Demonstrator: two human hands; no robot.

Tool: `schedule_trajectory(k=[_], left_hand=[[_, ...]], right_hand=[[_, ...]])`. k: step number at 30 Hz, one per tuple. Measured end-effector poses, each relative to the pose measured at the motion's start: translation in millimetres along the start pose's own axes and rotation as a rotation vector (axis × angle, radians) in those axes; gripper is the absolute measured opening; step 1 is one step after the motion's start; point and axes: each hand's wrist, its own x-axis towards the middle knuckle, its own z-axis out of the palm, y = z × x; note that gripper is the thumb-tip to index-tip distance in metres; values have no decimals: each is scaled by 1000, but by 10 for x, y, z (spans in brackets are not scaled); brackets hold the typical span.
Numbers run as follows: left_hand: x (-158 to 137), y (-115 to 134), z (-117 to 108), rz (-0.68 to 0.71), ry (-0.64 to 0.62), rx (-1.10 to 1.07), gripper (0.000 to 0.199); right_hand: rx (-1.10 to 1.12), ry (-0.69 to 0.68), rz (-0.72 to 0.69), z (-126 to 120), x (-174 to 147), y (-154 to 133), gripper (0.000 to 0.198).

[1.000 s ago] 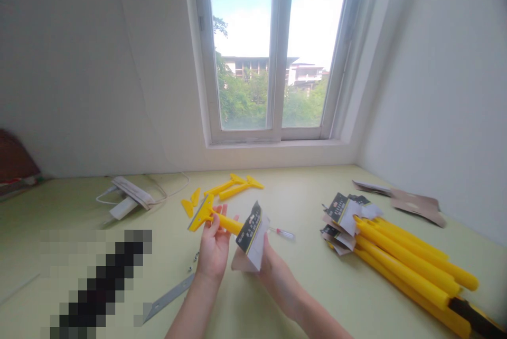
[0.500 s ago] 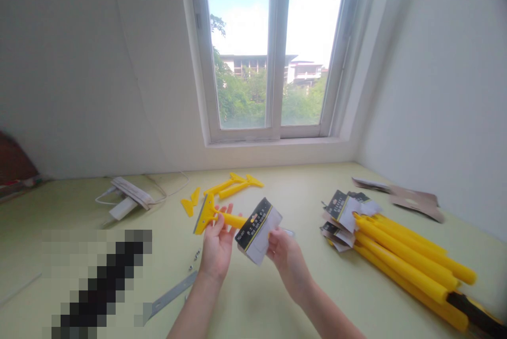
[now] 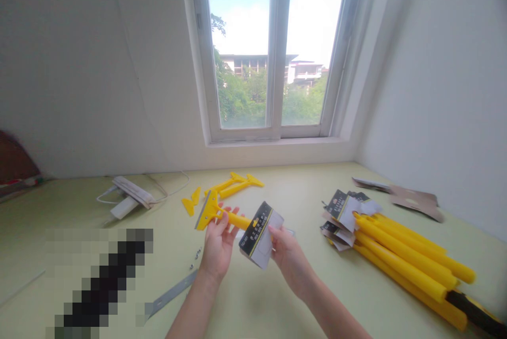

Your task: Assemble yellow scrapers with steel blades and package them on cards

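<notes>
My left hand [image 3: 219, 246] is closed around the neck of a yellow scraper [image 3: 209, 211], whose wide blade head points up and left. A folded packaging card [image 3: 261, 234], black above and whitish below, hangs over the far end of the scraper's handle and hides it. My right hand [image 3: 288, 248] pinches the card's right edge with thumb and fingers. Beyond my left hand lie more yellow scrapers [image 3: 236, 186] and small yellow blade covers [image 3: 191, 201]. Small screws [image 3: 197, 256] and a grey metal strip [image 3: 174, 294] rest beside my left forearm.
At the right is a stack of carded yellow scrapers [image 3: 404, 254], with a black-and-yellow tool [image 3: 477, 313] at its near end. Flat brown cardboard [image 3: 415, 201] lies behind it. A white power strip [image 3: 132, 192] with cables sits at the back left. A window stands beyond the table.
Both hands have shifted slightly, carrying the scraper and card a little to the right. The scraper's head is slightly higher. Both grips stay the same.
</notes>
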Motion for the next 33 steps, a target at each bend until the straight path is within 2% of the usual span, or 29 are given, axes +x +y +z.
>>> schedule_trajectory(k=[6, 14, 16, 19, 21, 27, 33], left_hand=[[-53, -15, 60, -8, -55, 56, 26], [-75, 8, 61, -14, -92, 66, 25], [-70, 14, 59, -8, -102, 68, 25], [-64, 14, 63, 7, -103, 77, 26], [-62, 14, 65, 16, -102, 77, 27], [-49, 51, 45, 12, -87, 59, 26], [-23, 90, 19, -36, -77, 49, 25]], right_hand=[[5, -76, 10, 72, -53, -67, 38], [-53, -68, -71, 31, -59, -78, 35], [-126, 7, -62, -18, -30, -67, 37], [-335, 229, -94, -90, 14, -69, 49], [-435, 298, -125, -119, 29, -86, 52], [-451, 90, -93, -127, 14, -102, 40], [-397, 35, -2, -102, -22, -117, 38]])
